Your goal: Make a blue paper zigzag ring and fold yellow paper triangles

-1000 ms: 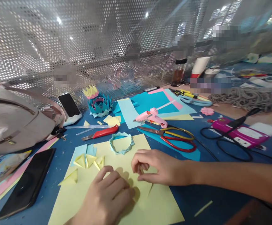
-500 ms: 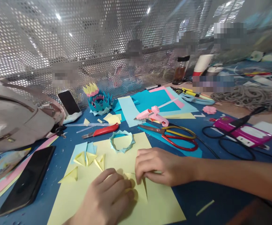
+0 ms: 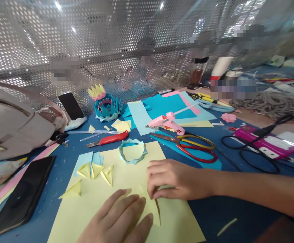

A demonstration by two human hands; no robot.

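A small yellow piece of paper (image 3: 150,211) lies on a larger yellow sheet (image 3: 185,222), its right edge slightly lifted. The fingertips of my right hand (image 3: 166,180) are pinched on its upper part. My left hand (image 3: 121,216) rests with outstretched fingers on its left side, hiding some of it. Several folded yellow paper triangles (image 3: 96,170) lie left of my hands, a few over light blue paper pieces (image 3: 86,158). Beyond my hands is a light blue folded paper ring (image 3: 132,152).
A red utility knife (image 3: 114,137), a pink glue gun (image 3: 167,122) and red-and-yellow-handled scissors (image 3: 187,145) lie beyond the sheet. At left are a black phone (image 3: 22,195) and a bag (image 3: 15,121). A blue paper lotus (image 3: 107,108) stands behind; black cables run at right.
My left hand's fingers have stretched out and spread lower and to the right over the small yellow paper. My right hand keeps its pinch in nearly the same place.
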